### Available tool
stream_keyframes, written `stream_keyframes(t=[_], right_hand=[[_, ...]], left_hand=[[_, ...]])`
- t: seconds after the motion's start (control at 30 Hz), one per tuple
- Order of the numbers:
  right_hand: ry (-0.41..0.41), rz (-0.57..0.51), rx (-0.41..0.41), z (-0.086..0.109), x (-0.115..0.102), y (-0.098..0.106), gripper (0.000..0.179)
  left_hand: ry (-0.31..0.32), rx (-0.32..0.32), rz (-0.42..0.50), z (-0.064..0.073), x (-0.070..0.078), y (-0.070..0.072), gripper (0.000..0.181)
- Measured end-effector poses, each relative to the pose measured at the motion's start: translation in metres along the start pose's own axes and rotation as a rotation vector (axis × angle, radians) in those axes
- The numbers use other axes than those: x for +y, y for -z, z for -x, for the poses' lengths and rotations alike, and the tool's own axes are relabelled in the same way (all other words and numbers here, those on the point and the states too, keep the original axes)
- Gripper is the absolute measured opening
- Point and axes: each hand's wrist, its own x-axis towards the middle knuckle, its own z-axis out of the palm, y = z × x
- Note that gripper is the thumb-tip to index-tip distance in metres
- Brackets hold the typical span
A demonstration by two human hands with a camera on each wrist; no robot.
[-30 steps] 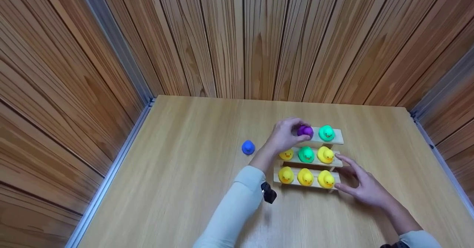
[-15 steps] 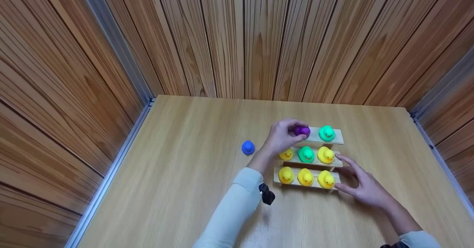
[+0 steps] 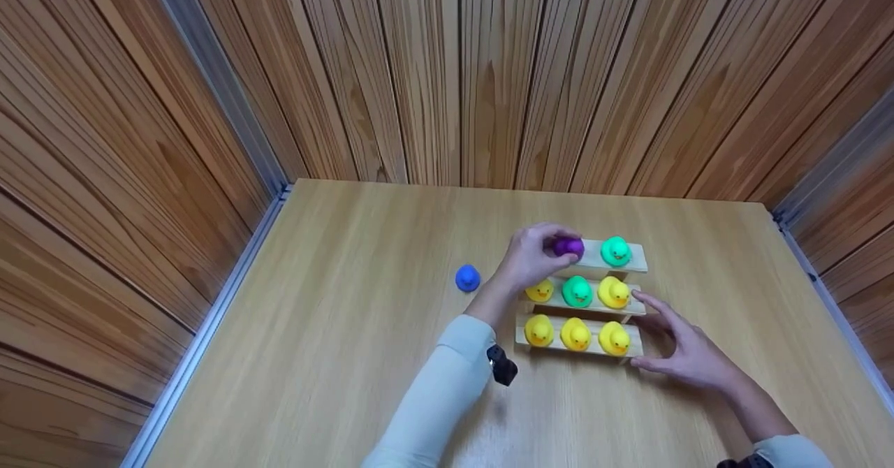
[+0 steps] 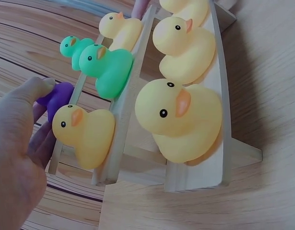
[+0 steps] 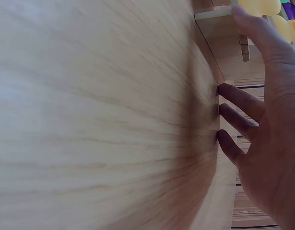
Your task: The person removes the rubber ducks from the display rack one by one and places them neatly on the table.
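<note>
My left hand (image 3: 529, 255) pinches a purple rubber duck (image 3: 569, 247) at the left end of the top tier of a three-tier wooden stand (image 3: 592, 253). The left wrist view shows thumb and fingers around this purple duck (image 4: 61, 98), partly hidden behind a yellow duck (image 4: 85, 136). A green duck (image 3: 616, 251) sits at the right on the top tier. At the stand's right end, my right hand (image 3: 688, 356) has its fingers spread, index at the middle tier and thumb at the bottom one. Its other fingertips (image 5: 225, 139) reach down to the tabletop.
On the middle tier, another green duck (image 3: 577, 291) sits between two yellow ones. Three yellow ducks line the bottom tier (image 3: 594, 346). A blue duck (image 3: 468, 278) lies on the table left of the stand. Wood-panelled walls (image 3: 489, 105) enclose the table's back and sides.
The left hand has shifted slightly left along the top tier with the purple duck. The right thumb has slipped a little lower at the bottom tier's end. The other ducks stay put.
</note>
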Motion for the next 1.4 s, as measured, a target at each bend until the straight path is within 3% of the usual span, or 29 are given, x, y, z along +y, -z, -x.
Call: stream_keyframes(t=[0.37,0.77,1.0,1.4], right_hand=[[0.018,0.000,0.002,0.000,0.002,0.002,0.107],[0.037,-0.025,0.008,-0.002,0.001,0.001,0.109],[0.020,-0.010,-0.004,-0.002,0.000,0.001,0.109],[-0.021,0.009,-0.025,0.000,-0.001,0.003,0.107]], left_hand=[[-0.013,0.005,0.032,0.002,-0.003,0.009,0.032],[-0.024,0.052,0.058,0.007,-0.010,0.041,0.032],[-0.029,0.085,0.046,0.014,-0.026,0.063,0.033],[0.028,0.117,0.040,0.036,-0.063,0.099,0.033]])
